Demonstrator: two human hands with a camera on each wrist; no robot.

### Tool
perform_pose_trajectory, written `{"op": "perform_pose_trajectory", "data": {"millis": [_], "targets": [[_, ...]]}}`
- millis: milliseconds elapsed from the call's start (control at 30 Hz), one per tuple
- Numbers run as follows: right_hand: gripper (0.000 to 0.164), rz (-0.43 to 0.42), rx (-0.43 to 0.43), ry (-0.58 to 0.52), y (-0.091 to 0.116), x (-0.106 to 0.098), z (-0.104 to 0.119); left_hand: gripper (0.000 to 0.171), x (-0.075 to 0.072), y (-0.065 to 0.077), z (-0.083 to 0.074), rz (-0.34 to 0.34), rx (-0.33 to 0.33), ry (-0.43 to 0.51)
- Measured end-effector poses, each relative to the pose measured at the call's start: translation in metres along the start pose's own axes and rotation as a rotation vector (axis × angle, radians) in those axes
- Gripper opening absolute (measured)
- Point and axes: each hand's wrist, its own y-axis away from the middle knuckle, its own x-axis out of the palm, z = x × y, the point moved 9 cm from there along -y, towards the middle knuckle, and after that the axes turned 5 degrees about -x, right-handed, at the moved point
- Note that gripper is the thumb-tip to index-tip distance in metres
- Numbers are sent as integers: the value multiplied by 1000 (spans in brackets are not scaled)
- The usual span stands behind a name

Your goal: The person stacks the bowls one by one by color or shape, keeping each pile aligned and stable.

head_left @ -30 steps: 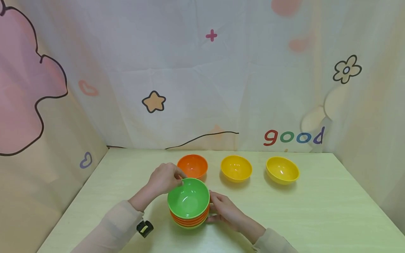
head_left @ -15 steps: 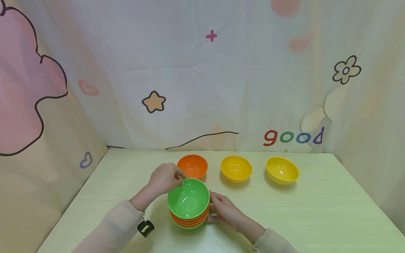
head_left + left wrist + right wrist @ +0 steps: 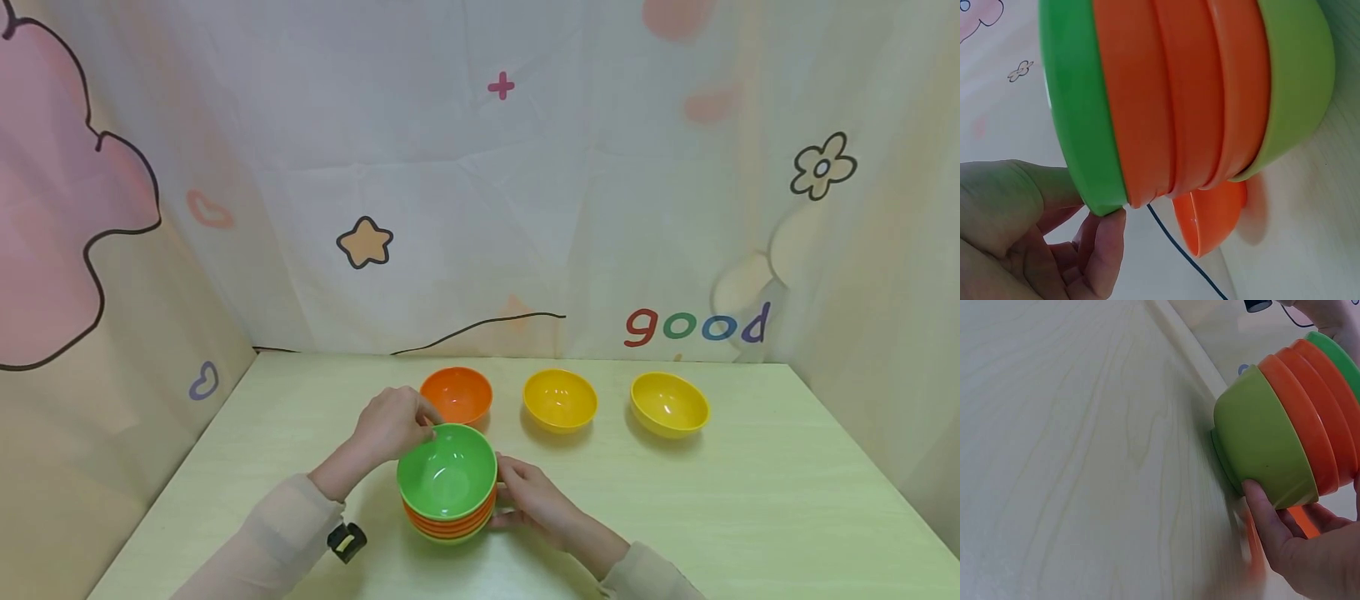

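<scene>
A stack of bowls stands upright on the table, with a green bowl on top. Below it are orange bowls, and a yellow-green bowl is lowest. My left hand pinches the top bowl's far-left rim between thumb and finger, as the left wrist view also shows. On the other side, my right hand holds the stack's right side, its fingers spread along the wall. In the right wrist view one fingertip touches the lowest bowl near its foot; other fingers are partly hidden behind the stack.
Behind the stack sits an orange bowl, partly covered by the left hand and the green bowl. Two yellow bowls stand to its right, a middle one and a far-right one. A printed curtain hangs along the pale table's back edge.
</scene>
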Motion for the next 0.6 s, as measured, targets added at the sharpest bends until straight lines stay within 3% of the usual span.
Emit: {"op": "perform_pose_trajectory", "data": {"millis": [600], "targets": [[57,0,6,-7,-1,0,-3,16,3,1,2,24,-14,20]]}}
